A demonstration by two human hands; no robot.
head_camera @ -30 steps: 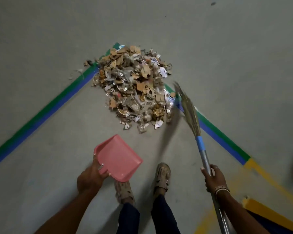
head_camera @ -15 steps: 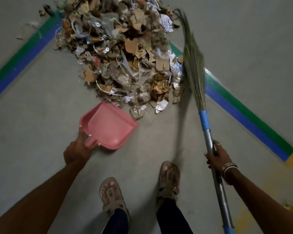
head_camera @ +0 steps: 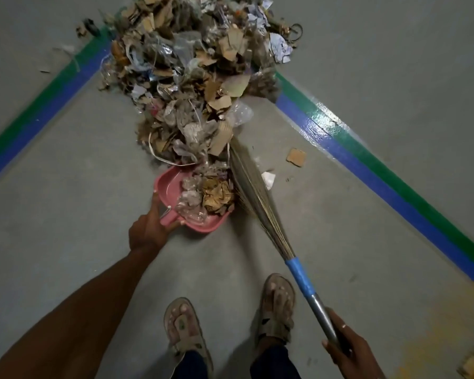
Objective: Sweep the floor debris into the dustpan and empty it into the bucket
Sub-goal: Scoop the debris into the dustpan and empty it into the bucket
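The debris (head_camera: 192,77), upper centre, looks light, loose, crinkly; some fills the dustpan (head_camera: 170,185) mid-frame, so I'd lift it level by the handle. My left grip (head_camera: 148,231) clasps that handle; my right grip (head_camera: 348,351) wraps the broom (head_camera: 298,274) shaft.

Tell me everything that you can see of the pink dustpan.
The pink dustpan looks like smooth plastic, with a raised rim and a short handle. It is held low at the grey floor, its mouth towards the debris pile. The left hand grips its handle. Crumpled paper and clear plastic scraps fill its right part; the broom bristles lie against its right edge.
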